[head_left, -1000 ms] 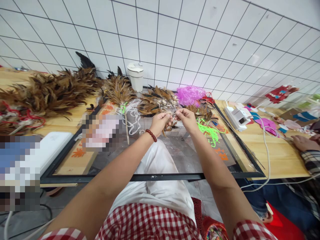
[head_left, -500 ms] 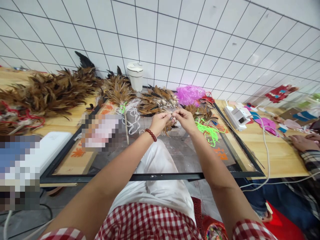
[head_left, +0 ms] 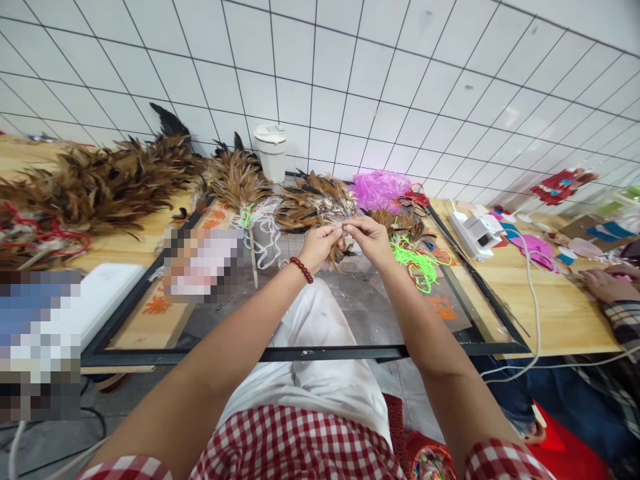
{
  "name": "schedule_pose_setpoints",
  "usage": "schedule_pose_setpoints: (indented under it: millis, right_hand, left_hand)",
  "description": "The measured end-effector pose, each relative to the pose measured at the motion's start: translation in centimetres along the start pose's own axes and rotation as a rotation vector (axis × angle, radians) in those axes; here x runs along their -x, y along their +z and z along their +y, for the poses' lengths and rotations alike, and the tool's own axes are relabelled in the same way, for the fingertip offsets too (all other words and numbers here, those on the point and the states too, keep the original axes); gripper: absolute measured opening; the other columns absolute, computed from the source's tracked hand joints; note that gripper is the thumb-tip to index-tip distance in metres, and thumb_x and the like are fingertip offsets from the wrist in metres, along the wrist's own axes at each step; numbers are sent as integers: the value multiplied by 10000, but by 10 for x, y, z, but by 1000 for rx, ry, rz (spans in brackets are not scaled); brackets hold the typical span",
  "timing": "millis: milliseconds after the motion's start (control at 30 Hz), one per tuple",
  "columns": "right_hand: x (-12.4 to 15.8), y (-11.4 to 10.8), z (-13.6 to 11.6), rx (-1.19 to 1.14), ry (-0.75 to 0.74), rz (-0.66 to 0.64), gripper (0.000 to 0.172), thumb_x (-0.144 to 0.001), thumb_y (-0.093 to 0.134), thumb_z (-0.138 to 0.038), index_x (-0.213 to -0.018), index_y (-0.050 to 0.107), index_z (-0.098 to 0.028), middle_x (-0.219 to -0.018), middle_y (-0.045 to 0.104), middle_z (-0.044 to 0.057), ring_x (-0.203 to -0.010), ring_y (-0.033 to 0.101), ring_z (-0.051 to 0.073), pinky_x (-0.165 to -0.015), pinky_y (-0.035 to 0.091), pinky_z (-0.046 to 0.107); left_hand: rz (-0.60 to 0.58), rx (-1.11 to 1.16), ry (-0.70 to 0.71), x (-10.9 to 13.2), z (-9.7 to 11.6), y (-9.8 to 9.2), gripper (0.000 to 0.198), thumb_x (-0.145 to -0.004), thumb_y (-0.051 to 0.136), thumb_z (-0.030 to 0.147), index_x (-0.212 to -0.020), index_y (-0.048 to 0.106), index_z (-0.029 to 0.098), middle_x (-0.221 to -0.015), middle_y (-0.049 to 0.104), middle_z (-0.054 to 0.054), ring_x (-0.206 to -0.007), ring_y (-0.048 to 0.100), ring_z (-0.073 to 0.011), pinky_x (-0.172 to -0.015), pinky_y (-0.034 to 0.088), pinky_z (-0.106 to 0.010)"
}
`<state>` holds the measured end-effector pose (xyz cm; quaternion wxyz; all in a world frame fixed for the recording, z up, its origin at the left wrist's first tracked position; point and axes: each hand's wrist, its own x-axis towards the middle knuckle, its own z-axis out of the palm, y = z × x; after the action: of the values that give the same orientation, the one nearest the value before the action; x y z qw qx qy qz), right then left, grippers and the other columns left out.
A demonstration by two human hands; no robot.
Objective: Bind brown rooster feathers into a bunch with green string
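Observation:
Over the glass-topped panel my left hand point(head_left: 320, 245) and my right hand point(head_left: 369, 239) meet, fingertips pinched together. Brown feathers point(head_left: 341, 259) hang just below the joined fingertips, held between them; how many cannot be made out. Right behind the hands lies a pile of loose brown feathers point(head_left: 310, 203). A tangle of bright green cord point(head_left: 417, 265) is to the right of my right hand. To the left, white ribbon point(head_left: 270, 243) lies beside a feather bundle point(head_left: 237, 177) tied with green cord on a thin stick point(head_left: 253, 257).
A white lidded cup point(head_left: 271, 153) and pink plastic film point(head_left: 381, 190) stand by the tiled wall. Large feather bundles point(head_left: 110, 183) fill the left. A white device point(head_left: 479, 235) with a cable lies right, near another person's hand point(head_left: 607, 287). The panel has a black frame point(head_left: 330, 353).
My fingertips have shifted slightly, still pinched together in the same place. At the far right the other person's hands have moved a little.

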<state>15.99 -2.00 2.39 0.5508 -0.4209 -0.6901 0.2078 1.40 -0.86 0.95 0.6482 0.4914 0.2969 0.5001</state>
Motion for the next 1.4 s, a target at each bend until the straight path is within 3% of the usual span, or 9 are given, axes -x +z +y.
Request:
schedule_pose_setpoints:
  millis: [100, 200, 433, 567, 633, 733, 900, 1067, 1400]
  right_hand:
    - [-1, -3, 4, 55, 67, 2, 170, -796, 622, -324, -876, 740, -231, -860, 703, 28, -838, 620, 152, -814, 478, 294]
    - [-3, -10, 12, 220, 231, -30, 167, -757, 638, -266, -874, 739, -201, -843, 715, 29, -758, 620, 151, -743, 478, 281]
    - [0, -27, 11, 726, 374, -430, 126, -683, 673, -187, -784, 746, -205, -750, 716, 24, -679, 613, 152, -625, 407, 236]
    - [3, -28, 7, 854, 393, -609, 112, -699, 621, -146, -728, 718, -194, -744, 710, 40, -689, 604, 157, -608, 377, 229]
    - [2, -27, 6, 872, 350, -634, 162, -734, 550, -116, -752, 699, -176, -767, 706, 58, -708, 599, 163, -623, 377, 232]
    - [1, -23, 2, 820, 223, -541, 210, -777, 483, -110, -865, 669, -154, -808, 694, 72, -729, 588, 164, -651, 386, 237]
    - [1, -16, -4, 498, -11, -437, 198, -772, 503, -117, -862, 671, -171, -837, 687, 36, -784, 608, 151, -744, 430, 237]
    - [2, -12, -7, 355, -31, -270, 214, -794, 541, -165, -973, 655, -187, -829, 685, 25, -770, 630, 151, -764, 469, 258]
    - [5, -5, -7, 352, -71, -123, 295, -831, 538, -195, -1121, 590, -214, -928, 703, 39, -885, 659, 171, -867, 476, 296]
  left_hand:
    - [41, 8, 22, -1, 0, 0, 173, -775, 647, 265, -680, 630, 121, -503, 540, 17, -492, 503, -75, -563, 416, -209]
    - [131, 47, 57, -4, -1, -1, 191, -789, 635, 280, -677, 601, 129, -537, 554, 18, -512, 518, -75, -590, 434, -215]
    - [305, 82, 71, -8, 0, -3, 197, -846, 544, 230, -670, 543, 139, -510, 466, 51, -442, 445, -47, -487, 374, -179]
    - [302, 36, 89, -9, -2, -5, 193, -843, 538, 222, -669, 555, 140, -513, 464, 50, -443, 440, -48, -482, 360, -177]
    - [277, 10, 88, -9, -5, -5, 187, -838, 537, 225, -671, 561, 144, -511, 475, 48, -444, 452, -57, -491, 369, -186]
    - [239, -61, 98, -10, -10, -6, 188, -831, 525, 221, -672, 586, 143, -567, 559, 19, -506, 515, -79, -554, 419, -205]
    - [221, -241, 143, -11, -18, -8, 165, -792, 558, 213, -678, 652, 139, -717, 669, -26, -687, 601, -113, -663, 460, -217]
    - [157, -185, 9, -7, -16, -5, 175, -786, 583, 251, -653, 606, 141, -584, 625, -13, -518, 565, -103, -513, 425, -207]
    - [38, -170, 14, 0, -8, 0, 270, -796, 609, 296, -583, 567, 136, -496, 546, 5, -438, 478, -68, -471, 387, -191]
